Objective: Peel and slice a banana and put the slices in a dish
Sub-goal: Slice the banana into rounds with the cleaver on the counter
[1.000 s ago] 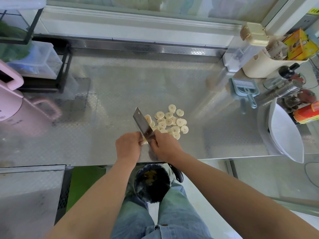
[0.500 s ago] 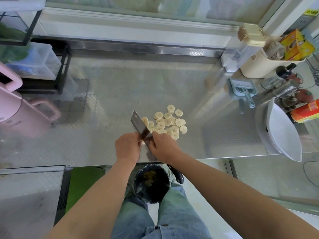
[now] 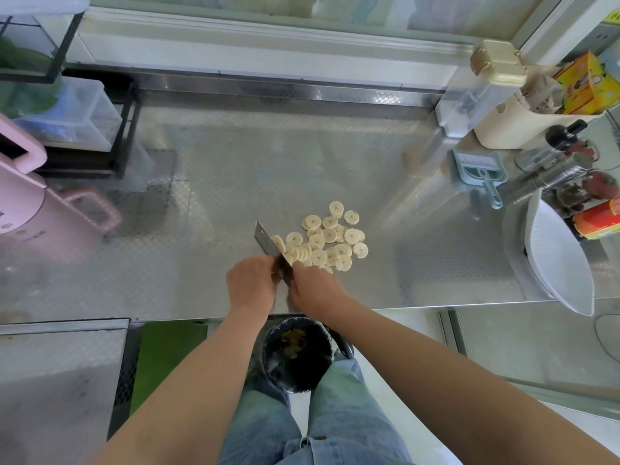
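Loosely, pale round banana slices overlap beside the cleaver gripped by right hand; left hand unclear.

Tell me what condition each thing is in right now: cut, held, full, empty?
banana slices, cut, heaped loose on the counter.
cleaver, held, blade against the nearest slices.
right hand, grips the cleaver's handle.
left hand, fingers curled beside the blade; contents hidden.
white dish, empty, tilted at the counter's right edge.
bin, open, scraps inside.
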Tool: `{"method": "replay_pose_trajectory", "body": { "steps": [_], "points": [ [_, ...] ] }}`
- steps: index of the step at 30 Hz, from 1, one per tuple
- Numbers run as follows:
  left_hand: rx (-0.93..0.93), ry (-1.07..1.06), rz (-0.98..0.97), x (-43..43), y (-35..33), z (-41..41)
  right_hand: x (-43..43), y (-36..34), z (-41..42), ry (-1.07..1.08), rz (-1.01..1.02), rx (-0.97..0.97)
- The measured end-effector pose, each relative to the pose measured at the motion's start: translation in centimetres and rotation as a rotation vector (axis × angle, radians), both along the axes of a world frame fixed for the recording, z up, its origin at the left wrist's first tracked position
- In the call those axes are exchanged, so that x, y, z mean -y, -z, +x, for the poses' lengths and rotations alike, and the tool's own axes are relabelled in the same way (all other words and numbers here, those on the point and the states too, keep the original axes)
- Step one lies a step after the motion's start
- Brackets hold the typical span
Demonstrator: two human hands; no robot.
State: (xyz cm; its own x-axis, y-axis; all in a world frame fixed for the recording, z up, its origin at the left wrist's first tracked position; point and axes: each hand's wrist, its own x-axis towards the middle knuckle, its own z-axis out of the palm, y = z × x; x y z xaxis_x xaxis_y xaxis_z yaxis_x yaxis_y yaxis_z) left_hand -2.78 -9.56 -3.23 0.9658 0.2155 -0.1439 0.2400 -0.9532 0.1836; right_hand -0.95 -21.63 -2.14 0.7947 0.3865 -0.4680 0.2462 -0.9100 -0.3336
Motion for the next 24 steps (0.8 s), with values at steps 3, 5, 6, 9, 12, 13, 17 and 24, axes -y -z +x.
{"method": "replay_pose_trajectory", "body": {
  "steps": [3, 5, 6, 9, 12, 13, 17, 24],
  "points": [
    [0.013, -0.008, -0.012, -0.18, 0.23, -0.05, 0.20, 0.20, 0.07, 0.013, 0.003, -0.013],
    [0.031, -0.017, -0.047, -0.25, 0.49, -0.09, 0.49, 0.19, 0.15, 0.025, 0.024, -0.006],
    [0.041, -0.019, -0.055, -0.24, 0.52, -0.10, 0.59, 0.17, 0.13, 0.034, 0.040, 0.002],
    [0.039, -0.022, -0.046, -0.20, 0.51, -0.07, 0.71, -0.02, 0.03, 0.057, 0.090, 0.024],
    [0.025, -0.019, -0.044, -0.30, 0.57, -0.06, 0.85, -0.34, 0.26, 0.063, 0.121, 0.049],
    [0.023, -0.016, -0.041, -0.32, 0.57, -0.10, 0.87, -0.45, 0.38, 0.064, 0.125, 0.060],
    [0.025, -0.014, -0.048, -0.23, 0.38, -0.17, 0.69, -0.76, 0.62, 0.049, 0.118, 0.071],
    [0.028, -0.024, -0.052, -0.17, 0.13, -0.08, 0.54, -0.56, 0.47, 0.043, 0.097, 0.035]
  ]
}}
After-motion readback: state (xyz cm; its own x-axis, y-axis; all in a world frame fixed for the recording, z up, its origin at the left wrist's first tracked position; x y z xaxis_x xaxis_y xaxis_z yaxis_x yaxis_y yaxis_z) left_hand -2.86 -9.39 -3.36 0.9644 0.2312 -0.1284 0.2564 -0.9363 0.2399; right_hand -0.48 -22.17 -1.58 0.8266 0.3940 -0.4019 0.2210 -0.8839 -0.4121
